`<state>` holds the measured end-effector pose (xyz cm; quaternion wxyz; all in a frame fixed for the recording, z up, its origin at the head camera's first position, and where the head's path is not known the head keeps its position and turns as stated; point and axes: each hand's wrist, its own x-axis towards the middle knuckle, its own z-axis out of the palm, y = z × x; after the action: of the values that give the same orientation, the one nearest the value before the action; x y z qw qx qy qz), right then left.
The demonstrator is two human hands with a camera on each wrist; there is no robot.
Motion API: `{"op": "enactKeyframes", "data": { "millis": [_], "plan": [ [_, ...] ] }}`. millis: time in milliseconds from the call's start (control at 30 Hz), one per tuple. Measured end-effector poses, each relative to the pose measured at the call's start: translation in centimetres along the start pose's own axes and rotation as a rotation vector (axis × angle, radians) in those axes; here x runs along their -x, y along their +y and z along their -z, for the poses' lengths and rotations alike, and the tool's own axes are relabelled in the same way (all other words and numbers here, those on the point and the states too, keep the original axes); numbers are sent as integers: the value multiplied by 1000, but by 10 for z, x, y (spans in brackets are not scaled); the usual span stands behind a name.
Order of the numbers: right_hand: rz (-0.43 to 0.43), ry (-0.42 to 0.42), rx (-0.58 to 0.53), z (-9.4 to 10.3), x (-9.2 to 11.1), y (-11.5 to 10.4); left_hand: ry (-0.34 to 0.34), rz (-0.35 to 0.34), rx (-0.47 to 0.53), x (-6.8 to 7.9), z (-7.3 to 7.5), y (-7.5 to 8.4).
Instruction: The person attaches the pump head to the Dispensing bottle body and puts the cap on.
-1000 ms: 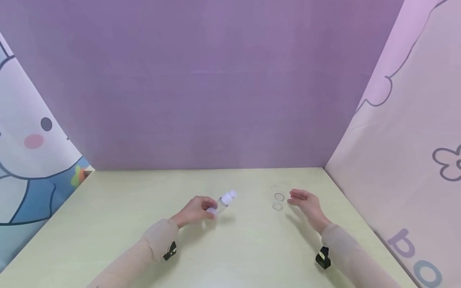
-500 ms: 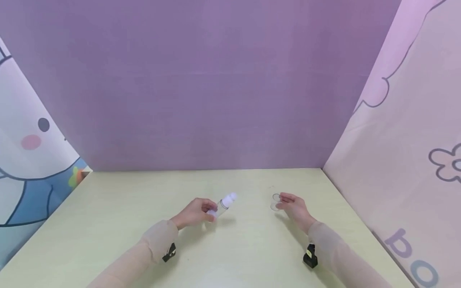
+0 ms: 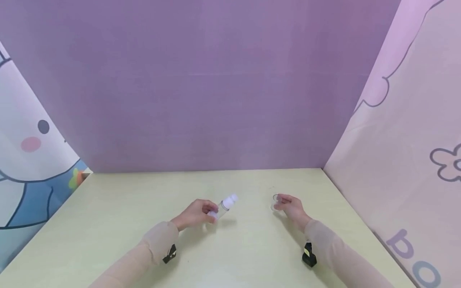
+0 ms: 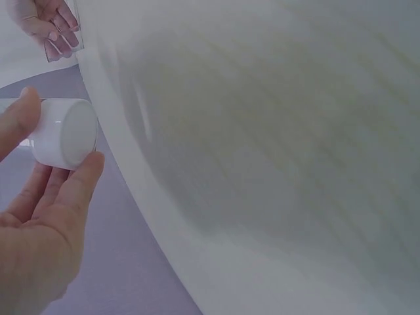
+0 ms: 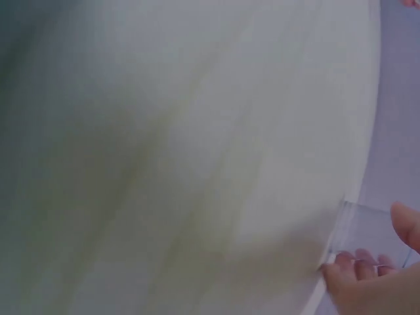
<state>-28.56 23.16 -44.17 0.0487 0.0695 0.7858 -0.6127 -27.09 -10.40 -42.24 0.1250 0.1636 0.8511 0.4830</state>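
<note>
My left hand [image 3: 196, 213] grips a small bottle [image 3: 227, 201] by its white base, thumb on one side and fingers on the other. The bottle is tilted above the table, its white top pointing up and to the right, with a dark ring below that top. In the left wrist view the round white base [image 4: 79, 134] faces the camera. My right hand [image 3: 292, 209] holds a clear cup-like cover [image 5: 367, 226] between thumb and fingers; several fingers [image 5: 364, 266] show through its wall. The cover stands on the table or just above it; I cannot tell which.
Both hands are over a pale yellow-green table [image 3: 230, 256]. A purple wall [image 3: 216, 88] rises behind its far edge, and printed panels [image 3: 403, 160] flank the left and right sides. A black wrist camera [image 3: 309, 255] hangs under the right sleeve.
My right hand has moved left from beside the clear cover and taken hold of it. The left hand and bottle stay nearly in place.
</note>
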Motion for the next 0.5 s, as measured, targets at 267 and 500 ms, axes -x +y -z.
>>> {"op": "enactKeyframes", "data": {
  "millis": [267, 500],
  "plan": [
    [23, 40, 28, 0, -4, 3, -11, 1, 3, -1, 0, -2],
    [27, 20, 46, 1, -5, 1, -11, -3, -4, -1, 0, -1]
  ]
}}
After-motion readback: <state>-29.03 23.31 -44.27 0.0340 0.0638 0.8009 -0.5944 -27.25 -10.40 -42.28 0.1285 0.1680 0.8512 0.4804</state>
